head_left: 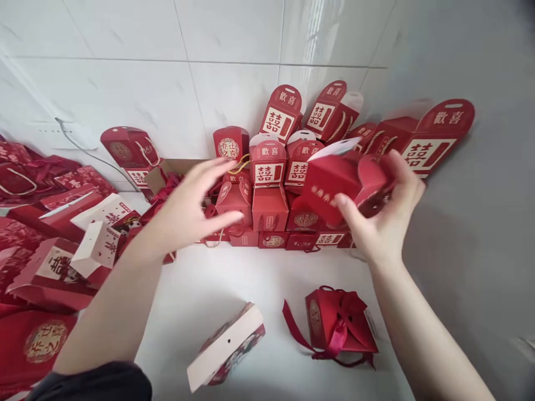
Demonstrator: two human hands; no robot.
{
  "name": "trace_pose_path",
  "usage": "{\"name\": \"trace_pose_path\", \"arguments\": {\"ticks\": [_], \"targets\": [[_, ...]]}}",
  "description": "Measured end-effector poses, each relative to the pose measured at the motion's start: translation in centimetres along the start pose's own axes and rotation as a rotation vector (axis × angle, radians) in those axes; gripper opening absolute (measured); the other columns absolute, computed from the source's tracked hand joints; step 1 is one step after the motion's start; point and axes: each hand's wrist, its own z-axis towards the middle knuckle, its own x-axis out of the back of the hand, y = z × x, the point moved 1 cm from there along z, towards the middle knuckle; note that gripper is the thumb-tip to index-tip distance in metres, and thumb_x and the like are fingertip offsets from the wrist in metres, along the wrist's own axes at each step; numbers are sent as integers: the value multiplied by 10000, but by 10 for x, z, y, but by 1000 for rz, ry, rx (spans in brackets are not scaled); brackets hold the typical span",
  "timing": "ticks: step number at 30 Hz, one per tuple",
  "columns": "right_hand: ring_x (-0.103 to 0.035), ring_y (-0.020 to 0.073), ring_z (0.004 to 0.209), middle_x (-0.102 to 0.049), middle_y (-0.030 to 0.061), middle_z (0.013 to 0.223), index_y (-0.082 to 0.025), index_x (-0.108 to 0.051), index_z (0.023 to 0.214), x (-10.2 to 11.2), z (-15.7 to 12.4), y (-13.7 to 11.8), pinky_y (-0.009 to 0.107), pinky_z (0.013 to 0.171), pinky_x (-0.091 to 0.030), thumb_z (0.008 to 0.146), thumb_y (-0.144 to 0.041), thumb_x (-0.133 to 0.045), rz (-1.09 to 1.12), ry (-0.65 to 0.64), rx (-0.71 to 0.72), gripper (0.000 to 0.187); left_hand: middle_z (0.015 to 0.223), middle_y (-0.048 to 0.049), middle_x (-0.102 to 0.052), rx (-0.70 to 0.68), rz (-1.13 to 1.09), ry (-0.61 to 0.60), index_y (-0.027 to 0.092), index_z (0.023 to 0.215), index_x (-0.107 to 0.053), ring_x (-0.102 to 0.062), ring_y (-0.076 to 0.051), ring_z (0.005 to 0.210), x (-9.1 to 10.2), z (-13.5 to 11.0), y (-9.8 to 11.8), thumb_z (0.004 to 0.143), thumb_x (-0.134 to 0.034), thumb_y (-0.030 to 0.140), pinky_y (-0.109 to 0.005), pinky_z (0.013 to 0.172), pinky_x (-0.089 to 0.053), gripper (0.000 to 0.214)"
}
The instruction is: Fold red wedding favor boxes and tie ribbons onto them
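My right hand (382, 231) grips a red gift box (324, 181), thumb on the near side and fingers around the far right side. The box is tilted and a little blurred, raised in front of the stacked gift boxes (270, 209). My left hand (190, 206) is empty, its thumb and fingers spread apart, just in front of the left part of that stack. On the white table (267, 273) below lie a red box with a ribbon bow (343, 323) and a box with a cream side (228, 345).
Many red boxes and bags (54, 273) crowd the left side. An open cardboard carton (179, 165) stands behind my left hand. More boxes with white panels (430, 147) lean along the tiled wall (234, 33). A grey surface (472, 239) borders the right.
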Motion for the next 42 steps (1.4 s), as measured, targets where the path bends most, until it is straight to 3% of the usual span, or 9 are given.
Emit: {"name": "trace_pose_path", "arguments": {"ticks": [2,4,9,14,21,25,31,37,42], "targets": [[-98,422,1472,-85,213,1571,-191,-157,1519,-11,10,24,646,1162,-151,868,-528,-584,-119,198,-75,848,1501,-105,-386,180,159,197,202,1431,-431,-356,-269,1412,8,-20,-35,870,-603,471,-445,1186,-299,646],[-8,434,1483,7,225,1592,-134,-178,1516,-29,14,43,664,1155,-117,875,-545,-562,-196,148,-82,853,1505,-179,-348,419,295,349,142,1432,-415,-316,-296,1432,10,-46,-68,859,-605,489,-474,1183,-282,696],[67,455,1478,72,226,1616,-108,1,1549,-48,4,53,712,1128,4,922,-530,-487,-235,73,-102,900,1507,-309,-289,883,481,303,38,1455,-326,-301,-454,1400,-6,-106,-119,809,-569,643,-642,1105,-268,918],[42,463,1476,66,126,1639,-224,-132,1546,-42,-3,34,712,1126,18,951,-491,-437,-133,93,-59,720,1463,-342,-346,810,599,175,-15,1348,-439,-288,-489,1388,-24,-126,-140,820,-502,679,-684,1084,-173,874],[-71,415,1488,-62,187,1618,-157,-321,1470,-43,-8,24,677,1151,-99,943,-437,-483,-229,131,10,618,1294,-409,-479,869,692,-101,-39,1333,-482,-189,-544,1410,-59,-131,-156,726,-481,782,-720,1047,-140,1021],[-91,391,1492,-80,180,1616,-176,-342,1461,-38,-10,22,645,1169,-124,939,-402,-508,-214,119,43,592,1305,-376,-454,1051,585,-124,37,1481,-306,-484,-531,1207,-58,-128,-145,774,-446,727,-639,942,-374,998],[-167,366,1484,-133,151,1608,-207,-352,1449,-25,-13,3,641,1159,-217,926,-381,-546,-110,104,86,585,1374,-288,-438,1169,464,-267,168,1462,-354,-556,-508,1135,8,-145,-107,622,-492,873,-594,874,-475,1105],[-265,325,1466,-257,129,1584,-271,-252,1504,-30,-30,-58,547,1160,-322,888,-491,-607,240,-329,305,744,1315,-64,-565,694,259,91,329,1419,-405,-547,-344,1222,18,-110,-36,815,-501,631,-495,997,-479,682],[-135,416,1485,90,110,1637,-318,52,1555,-46,-48,-96,615,1128,-321,772,-678,-638,283,-399,423,1104,1321,-34,-550,399,39,-36,390,1428,-395,-592,-328,1142,-16,-57,28,769,-625,538,-495,984,-503,714]]}}
